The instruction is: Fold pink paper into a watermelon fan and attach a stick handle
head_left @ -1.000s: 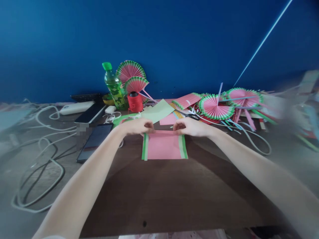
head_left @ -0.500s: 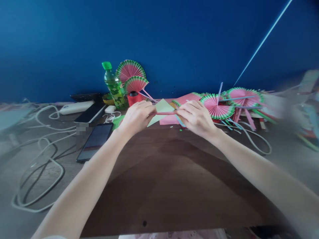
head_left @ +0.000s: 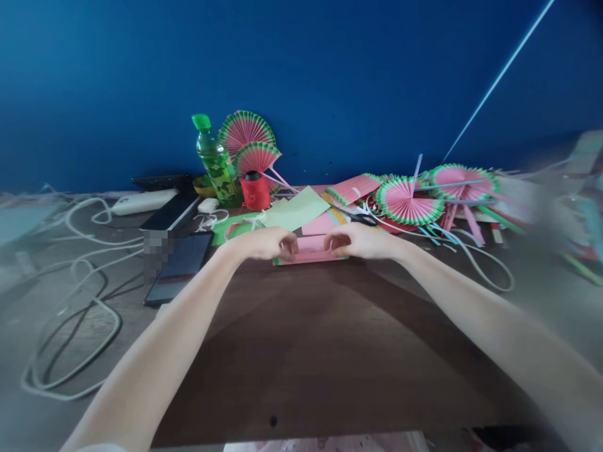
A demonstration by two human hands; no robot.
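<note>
A pink paper strip with green ends lies low over the dark table, stretched between my hands. My left hand is closed at its left end, with fingers curled down onto it. At the other end my right hand grips it the same way, thumb and fingers bent round the edge. Both sets of fingertips are partly hidden. Just behind are a pale green paper sheet and black-handled scissors.
Pleated pink-and-green paper fans lie at the right, with more against the blue wall. A red thread spool, a green bottle and a phone are at the left, beside looped white cables.
Both hands have come down and nearer with the paper. Its flat pink face now shows, where before only a thin edge did. The scissors and pale green sheet are uncovered.
</note>
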